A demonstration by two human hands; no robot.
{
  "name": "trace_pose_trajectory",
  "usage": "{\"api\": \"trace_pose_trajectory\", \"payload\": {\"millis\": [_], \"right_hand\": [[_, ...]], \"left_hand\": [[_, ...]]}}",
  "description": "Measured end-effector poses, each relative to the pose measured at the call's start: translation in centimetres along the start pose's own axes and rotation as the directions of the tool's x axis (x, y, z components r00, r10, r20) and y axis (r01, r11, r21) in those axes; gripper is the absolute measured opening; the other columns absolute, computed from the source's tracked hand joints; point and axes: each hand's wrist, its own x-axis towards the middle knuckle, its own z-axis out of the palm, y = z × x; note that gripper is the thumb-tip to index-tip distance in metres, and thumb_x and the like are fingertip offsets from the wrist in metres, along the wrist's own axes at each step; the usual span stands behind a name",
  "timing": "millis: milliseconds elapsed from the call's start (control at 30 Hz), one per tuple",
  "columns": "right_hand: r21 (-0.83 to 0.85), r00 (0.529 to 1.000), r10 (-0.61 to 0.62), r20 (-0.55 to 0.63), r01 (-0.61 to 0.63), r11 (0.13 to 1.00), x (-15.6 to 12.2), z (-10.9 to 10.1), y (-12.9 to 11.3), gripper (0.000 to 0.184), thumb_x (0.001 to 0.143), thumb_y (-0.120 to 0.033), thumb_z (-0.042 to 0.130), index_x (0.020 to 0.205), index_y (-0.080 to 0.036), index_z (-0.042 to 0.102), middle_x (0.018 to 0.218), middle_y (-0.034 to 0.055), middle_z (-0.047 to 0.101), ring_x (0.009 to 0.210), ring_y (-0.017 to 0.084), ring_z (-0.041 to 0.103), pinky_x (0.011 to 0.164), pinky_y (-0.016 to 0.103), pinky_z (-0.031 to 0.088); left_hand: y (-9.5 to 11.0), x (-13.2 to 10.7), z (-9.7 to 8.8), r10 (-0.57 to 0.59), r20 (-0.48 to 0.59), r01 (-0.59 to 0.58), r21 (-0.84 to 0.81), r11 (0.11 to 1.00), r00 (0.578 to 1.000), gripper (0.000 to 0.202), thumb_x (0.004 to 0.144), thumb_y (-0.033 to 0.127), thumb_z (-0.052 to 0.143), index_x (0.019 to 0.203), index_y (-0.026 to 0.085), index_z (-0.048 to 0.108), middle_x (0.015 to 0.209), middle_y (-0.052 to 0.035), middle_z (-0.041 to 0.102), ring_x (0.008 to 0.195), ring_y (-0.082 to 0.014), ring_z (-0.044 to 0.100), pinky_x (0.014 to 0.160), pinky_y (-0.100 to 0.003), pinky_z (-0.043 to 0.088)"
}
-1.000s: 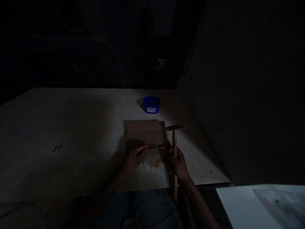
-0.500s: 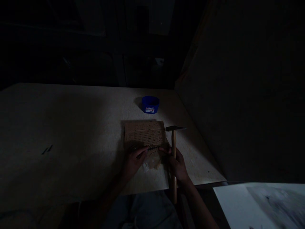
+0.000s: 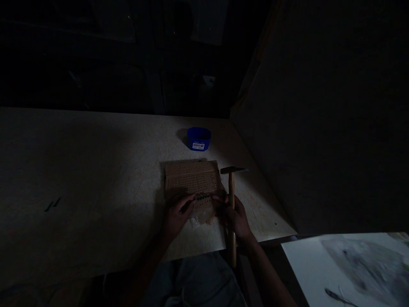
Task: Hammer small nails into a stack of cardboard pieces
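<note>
The scene is very dark. A brown perforated board point(image 3: 192, 179) lies on the pale table point(image 3: 111, 170), with a short row of dark nails point(image 3: 202, 197) standing along its near part. My left hand point(image 3: 177, 216) rests at the board's near left edge, its fingers pinched at the left end of the nail row. My right hand point(image 3: 237, 219) is wrapped round the wooden handle of a hammer point(image 3: 231, 200). The hammer's dark head points away from me, just right of the board. A crumpled clear wrapper point(image 3: 201, 221) lies between my hands.
A small blue tub point(image 3: 198, 138) with a label stands behind the board. Two dark nails point(image 3: 53, 204) lie far left on the table. A tall board point(image 3: 319, 119) leans along the right side. A white sheet point(image 3: 348, 266) with a dark tool on it sits at the lower right.
The view has swung a little right and up, so everything has slid left in the picture. Both hands keep their places at the board and the hammer.
</note>
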Motion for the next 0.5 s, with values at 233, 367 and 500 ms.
{"api": "trace_pose_trajectory", "payload": {"millis": [233,367,500], "right_hand": [[-0.044,0.999,-0.031,-0.035,0.03,0.999,-0.11,0.39,-0.52,0.022,0.069,-0.021,0.063,0.084,-0.024,0.048,0.098,0.0071,0.077,0.066,0.017,0.063,0.053,0.025,0.045],[-0.07,0.998,-0.05,-0.032,0.048,0.996,-0.24,0.4,-0.68,0.022,0.068,-0.023,0.064,0.085,-0.023,0.049,0.099,0.008,0.078,0.057,0.014,0.058,0.047,0.023,0.04],[-0.077,0.999,-0.045,-0.031,0.043,0.996,-0.35,0.54,-0.69,0.022,0.068,-0.023,0.063,0.085,-0.022,0.049,0.103,0.0094,0.078,0.048,0.01,0.051,0.041,0.021,0.034]], "left_hand": [[-0.63,-0.09,0.2,0.049,0.014,-0.049,0.015,0.999,0.999,0.02,0.092,0.034,0.061,0.102,0.026,0.076,0.099,-0.0043,0.078,0.091,-0.0176,0.073,0.086,-0.032,0.06],[-0.45,0.09,0.04,0.1,0.019,-0.1,0.034,0.994,0.995,0.02,0.093,0.031,0.06,0.104,0.026,0.076,0.098,-0.0039,0.078,0.091,-0.0169,0.072,0.087,-0.032,0.059],[0.08,0.34,-0.2,0.112,0.031,-0.114,0.068,0.991,0.993,0.02,0.092,0.029,0.06,0.103,0.026,0.076,0.098,-0.0043,0.078,0.092,-0.0173,0.072,0.088,-0.033,0.059]]}}
